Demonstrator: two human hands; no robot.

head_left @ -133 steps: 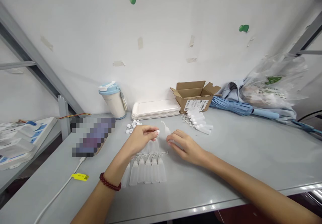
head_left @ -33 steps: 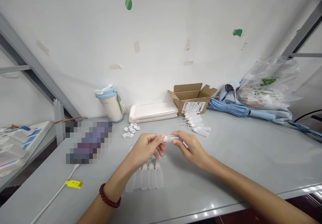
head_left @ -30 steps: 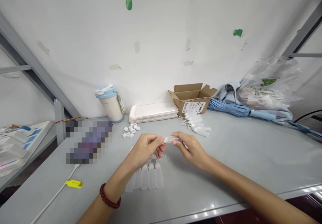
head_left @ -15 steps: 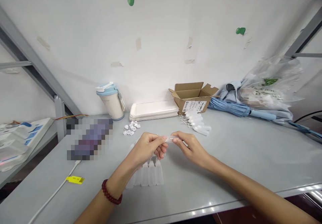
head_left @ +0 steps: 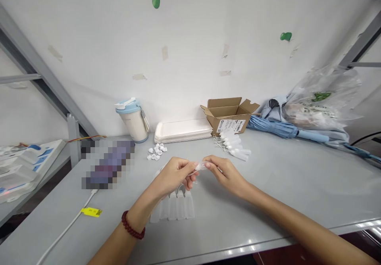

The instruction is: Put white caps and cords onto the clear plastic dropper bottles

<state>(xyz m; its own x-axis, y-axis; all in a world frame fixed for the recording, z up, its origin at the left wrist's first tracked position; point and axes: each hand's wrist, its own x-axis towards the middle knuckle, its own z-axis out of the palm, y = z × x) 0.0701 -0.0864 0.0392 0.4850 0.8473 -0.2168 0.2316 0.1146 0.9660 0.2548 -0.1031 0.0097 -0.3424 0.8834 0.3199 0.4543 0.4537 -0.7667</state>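
Note:
Over the middle of the table, a small translucent plastic bottle [head_left: 203, 165] is stretched between my two hands. My left hand [head_left: 176, 174] pinches its white cap end, where a thin string loops beside the fingers. The other end sits between the thumb and fingers of my right hand [head_left: 226, 174], which partly hide it. Below my left hand lies a row of similar translucent bottles [head_left: 181, 207], side by side and partly covered by my wrist. Several loose white caps [head_left: 156, 151] are scattered behind my left hand. Farther back, more bottles with strings [head_left: 233, 144] lie in a bunch.
Along the wall stand a blue-lidded tumbler [head_left: 132, 122], a stack of white trays [head_left: 184, 132] and an open cardboard box [head_left: 228, 120]. A folded blue umbrella [head_left: 274, 128] and a plastic bag [head_left: 321, 102] lie right. A pixelated phone [head_left: 111, 164] with a white cable [head_left: 64, 233] lies left.
The view has shifted slightly. Between my fingertips, more of the bottle and its string now shows, and my right fingers sit a little farther from the left ones.

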